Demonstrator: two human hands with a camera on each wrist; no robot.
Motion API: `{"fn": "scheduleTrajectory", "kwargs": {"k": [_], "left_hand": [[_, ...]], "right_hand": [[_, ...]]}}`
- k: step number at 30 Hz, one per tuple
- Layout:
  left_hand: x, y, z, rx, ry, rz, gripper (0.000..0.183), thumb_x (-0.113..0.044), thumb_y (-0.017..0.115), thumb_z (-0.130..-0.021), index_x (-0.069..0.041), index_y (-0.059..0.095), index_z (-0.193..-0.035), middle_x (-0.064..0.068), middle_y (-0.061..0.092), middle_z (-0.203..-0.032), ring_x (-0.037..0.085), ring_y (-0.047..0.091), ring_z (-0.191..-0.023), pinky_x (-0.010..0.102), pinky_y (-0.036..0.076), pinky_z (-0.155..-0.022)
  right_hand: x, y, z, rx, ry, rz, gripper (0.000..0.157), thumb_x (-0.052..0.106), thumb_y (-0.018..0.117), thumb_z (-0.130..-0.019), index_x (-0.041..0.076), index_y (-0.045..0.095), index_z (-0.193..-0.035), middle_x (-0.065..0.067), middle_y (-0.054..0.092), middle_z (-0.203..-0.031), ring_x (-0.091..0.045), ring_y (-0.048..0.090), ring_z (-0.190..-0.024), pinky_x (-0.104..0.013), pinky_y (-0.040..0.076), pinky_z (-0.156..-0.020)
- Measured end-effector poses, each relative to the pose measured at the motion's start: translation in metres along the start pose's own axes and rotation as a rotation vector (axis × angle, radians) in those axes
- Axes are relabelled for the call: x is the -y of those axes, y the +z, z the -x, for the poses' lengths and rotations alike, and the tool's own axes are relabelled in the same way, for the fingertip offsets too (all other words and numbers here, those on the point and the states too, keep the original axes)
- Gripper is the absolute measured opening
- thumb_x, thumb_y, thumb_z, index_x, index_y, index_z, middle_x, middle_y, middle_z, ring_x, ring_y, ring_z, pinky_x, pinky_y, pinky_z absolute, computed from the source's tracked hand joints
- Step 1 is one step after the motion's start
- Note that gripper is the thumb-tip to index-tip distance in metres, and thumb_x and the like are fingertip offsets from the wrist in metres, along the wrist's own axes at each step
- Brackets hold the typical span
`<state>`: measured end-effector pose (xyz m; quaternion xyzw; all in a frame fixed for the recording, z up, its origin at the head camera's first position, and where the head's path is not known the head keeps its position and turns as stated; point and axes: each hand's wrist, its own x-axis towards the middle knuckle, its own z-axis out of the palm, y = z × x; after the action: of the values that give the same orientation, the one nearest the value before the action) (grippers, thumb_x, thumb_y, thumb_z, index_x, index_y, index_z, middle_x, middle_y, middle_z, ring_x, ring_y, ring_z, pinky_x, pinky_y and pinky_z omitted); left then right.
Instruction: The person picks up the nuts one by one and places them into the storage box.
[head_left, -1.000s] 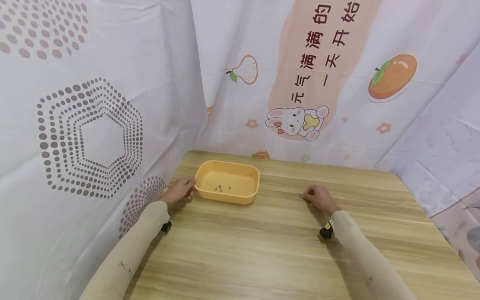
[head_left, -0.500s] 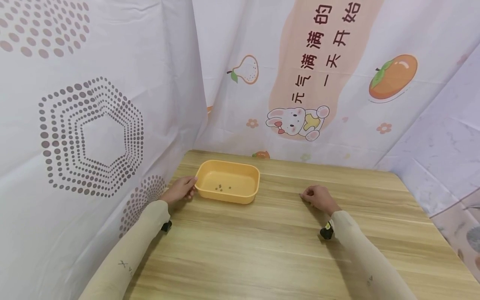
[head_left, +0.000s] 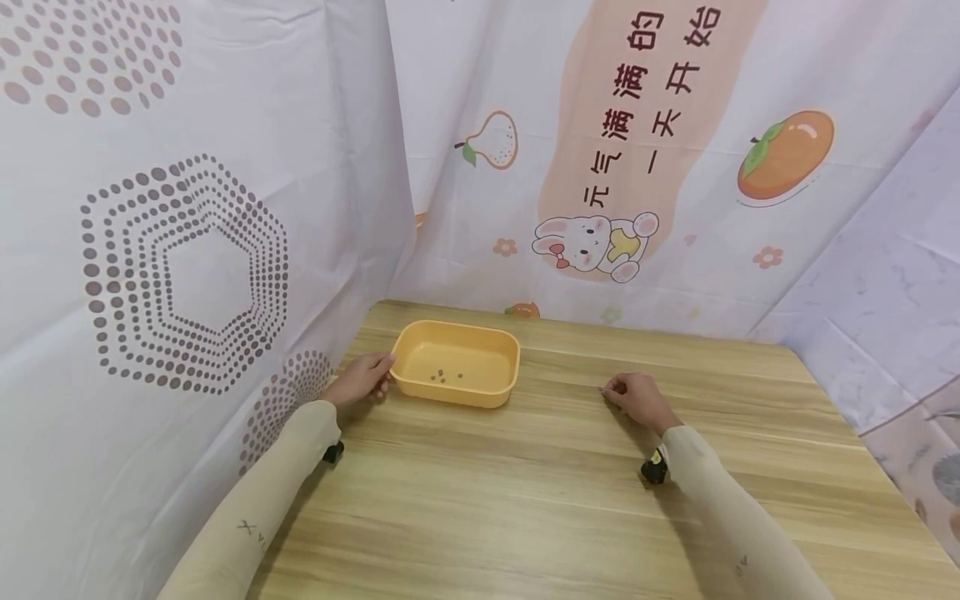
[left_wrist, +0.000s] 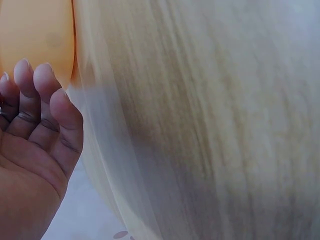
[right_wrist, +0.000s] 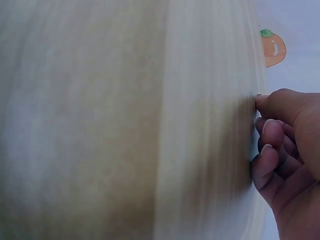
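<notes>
My left hand (head_left: 362, 379) grips the left end of a yellow plastic tray (head_left: 501, 400), with fingertips at its rim. Several small dark pieces (head_left: 441, 374), too small to identify, lie on the tray's floor. In the left wrist view the left hand (left_wrist: 40, 130) has curled fingers beside the tray's orange-looking wall (left_wrist: 37, 35); the thumb is hidden. Off to the right, my right hand (head_left: 636, 398) is low at the tabletop, thumb and finger pinching a tiny dark piece (head_left: 602, 389). That piece (right_wrist: 258, 96) barely shows at the thumb tip in the right wrist view.
The wood-grain table (head_left: 480, 500) runs under both arms. A white patterned curtain (head_left: 345, 167) hangs along the left side, close to the left arm. Another printed curtain (head_left: 675, 275) closes off the back edge. Dark wrist devices (head_left: 654, 467) sit under the sleeves.
</notes>
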<state>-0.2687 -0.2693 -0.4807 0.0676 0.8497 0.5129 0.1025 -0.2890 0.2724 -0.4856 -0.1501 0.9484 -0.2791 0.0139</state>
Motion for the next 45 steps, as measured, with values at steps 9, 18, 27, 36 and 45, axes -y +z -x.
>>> {"fn": "scheduleTrajectory", "kwargs": {"k": [9, 18, 27, 36, 45], "left_hand": [[0.001, -0.001, 0.0, 0.012, 0.01, 0.012, 0.039, -0.034, 0.036, -0.105, -0.003, 0.054, -0.092, 0.014, 0.056, -0.076, 0.019, 0.053, -0.06, 0.03, 0.05, -0.052], [0.002, -0.001, -0.002, 0.011, -0.007, 0.016, 0.039, -0.036, 0.036, -0.105, -0.003, 0.054, -0.092, 0.012, 0.056, -0.075, 0.018, 0.052, -0.059, 0.028, 0.048, -0.051], [0.003, -0.002, -0.003, 0.014, -0.005, 0.022, 0.038, -0.034, 0.035, -0.105, -0.003, 0.054, -0.092, 0.013, 0.056, -0.076, 0.018, 0.052, -0.059, 0.03, 0.049, -0.051], [0.003, -0.001, -0.002, 0.013, -0.011, 0.009, 0.039, -0.033, 0.036, -0.105, -0.002, 0.056, -0.093, 0.011, 0.056, -0.075, 0.018, 0.052, -0.061, 0.03, 0.049, -0.052], [0.003, -0.001, -0.003, 0.01, -0.004, 0.017, 0.039, -0.034, 0.036, -0.105, -0.002, 0.056, -0.093, 0.012, 0.056, -0.076, 0.018, 0.051, -0.06, 0.029, 0.049, -0.051]], "right_hand": [[-0.001, 0.003, 0.0, -0.056, -0.046, 0.066, 0.014, 0.024, 0.065, -0.092, 0.012, 0.069, -0.086, 0.003, 0.066, -0.079, -0.011, 0.057, -0.069, -0.03, 0.047, -0.064], [0.002, 0.003, 0.0, -0.07, -0.05, 0.079, 0.013, 0.024, 0.065, -0.092, 0.013, 0.069, -0.085, 0.003, 0.065, -0.078, -0.012, 0.057, -0.071, -0.032, 0.047, -0.065], [0.007, 0.001, 0.0, -0.069, -0.066, 0.07, 0.011, 0.023, 0.068, -0.091, 0.013, 0.07, -0.087, 0.004, 0.066, -0.079, -0.011, 0.058, -0.072, -0.031, 0.047, -0.065], [0.014, 0.002, -0.002, -0.083, -0.079, 0.035, 0.009, 0.02, 0.068, -0.089, 0.012, 0.07, -0.085, 0.004, 0.066, -0.078, -0.012, 0.058, -0.07, -0.03, 0.048, -0.063], [0.024, 0.003, -0.004, -0.067, -0.104, 0.015, 0.007, 0.017, 0.068, -0.089, 0.011, 0.07, -0.086, 0.003, 0.067, -0.079, -0.012, 0.06, -0.073, -0.03, 0.049, -0.066]]}}
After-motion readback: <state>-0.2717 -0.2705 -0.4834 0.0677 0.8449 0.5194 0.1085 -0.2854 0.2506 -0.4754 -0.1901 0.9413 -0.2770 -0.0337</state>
